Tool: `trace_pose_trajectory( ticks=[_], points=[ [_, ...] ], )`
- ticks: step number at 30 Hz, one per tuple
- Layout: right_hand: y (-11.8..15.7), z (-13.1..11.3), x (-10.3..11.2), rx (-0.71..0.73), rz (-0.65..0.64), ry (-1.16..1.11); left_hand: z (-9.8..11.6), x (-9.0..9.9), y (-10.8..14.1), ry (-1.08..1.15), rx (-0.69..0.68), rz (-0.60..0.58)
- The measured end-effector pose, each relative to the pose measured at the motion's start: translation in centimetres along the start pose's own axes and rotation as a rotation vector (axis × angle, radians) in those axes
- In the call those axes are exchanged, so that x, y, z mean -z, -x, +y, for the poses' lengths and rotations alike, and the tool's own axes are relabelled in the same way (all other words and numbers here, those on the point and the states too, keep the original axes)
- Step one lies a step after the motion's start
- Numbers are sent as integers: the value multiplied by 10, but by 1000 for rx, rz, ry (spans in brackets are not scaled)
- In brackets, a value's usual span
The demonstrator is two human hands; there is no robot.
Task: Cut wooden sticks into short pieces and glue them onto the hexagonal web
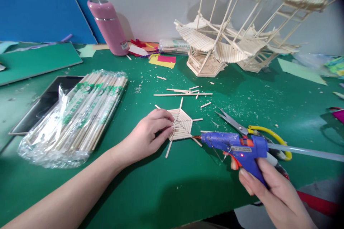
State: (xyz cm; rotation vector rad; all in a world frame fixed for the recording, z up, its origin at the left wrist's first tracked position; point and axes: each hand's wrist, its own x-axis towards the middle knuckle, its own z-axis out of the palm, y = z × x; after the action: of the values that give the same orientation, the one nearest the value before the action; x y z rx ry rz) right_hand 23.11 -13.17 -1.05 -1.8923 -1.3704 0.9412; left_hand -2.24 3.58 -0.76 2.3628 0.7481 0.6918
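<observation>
A web-like hexagonal panel of thin wooden sticks [185, 126] lies flat on the green table, with spoke ends sticking out past its edge. My left hand [150, 128] holds its left side, fingers bent over it, hiding part of that side. In my right hand [271, 182] is a blue hot glue gun [233, 145], gripped by the handle. The gun's small light glows red, and a clear glue stick [303, 151] juts from its back. Its nozzle tip points left, at the panel's lower right corner. Scissors with yellow handles [236, 123] lie behind the gun.
Loose sticks and offcuts [182, 94] lie beyond the panel. A plastic-wrapped bundle of sticks [86, 114] rests partly on a dark tablet [34, 111] at left. A pink bottle [110, 27] and stick-built pavilion models [206, 68] stand along the wall.
</observation>
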Motion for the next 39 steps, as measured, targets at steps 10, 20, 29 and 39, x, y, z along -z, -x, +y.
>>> trace_pose_trajectory(
  ticks=[10,20,29,39],
  points=[
    [-26,-13,19,-22,90,-458,1,0,1,-7,-17,3],
    [-117,16,81,105,331,330,-2,-3,8,-225,-64,165],
    [-100,-44,26,526,423,441,16,-4,9,-174,-1,71],
    [-86,-83,-49,925,-6,356,29,-3,13,-61,34,3]
  ],
)
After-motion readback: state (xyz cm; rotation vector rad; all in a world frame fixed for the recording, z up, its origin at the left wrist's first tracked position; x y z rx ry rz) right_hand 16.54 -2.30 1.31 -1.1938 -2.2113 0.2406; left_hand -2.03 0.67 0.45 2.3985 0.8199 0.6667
